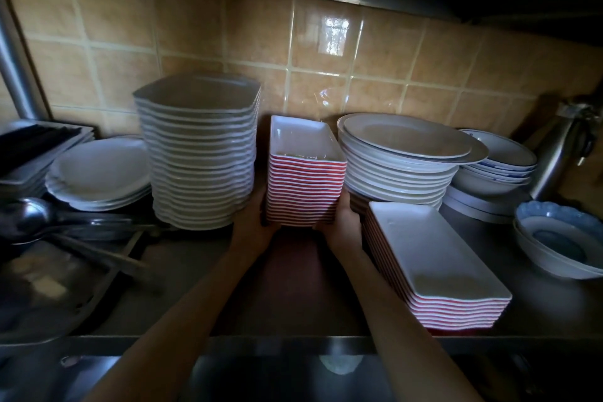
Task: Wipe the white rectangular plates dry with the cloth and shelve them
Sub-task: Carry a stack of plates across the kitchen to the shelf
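A tall stack of white rectangular plates (pixel 305 186) with red undersides stands at the middle of the steel shelf (pixel 202 297), near the tiled wall. My left hand (pixel 256 222) grips its lower left side and my right hand (pixel 341 222) grips its lower right side. A second, lower stack of the same rectangular plates (pixel 437 266) lies to the right, near the shelf's front edge. No cloth is in view.
A high stack of white square-ish plates (pixel 200 153) stands just left of the held stack. Round plates (pixel 401 160) crowd its right side. Bowls (pixel 496 160) and a blue bowl (pixel 559 238) sit far right, shell-shaped dishes (pixel 101 173), ladles (pixel 29 215) and metal trays (pixel 42 290) far left.
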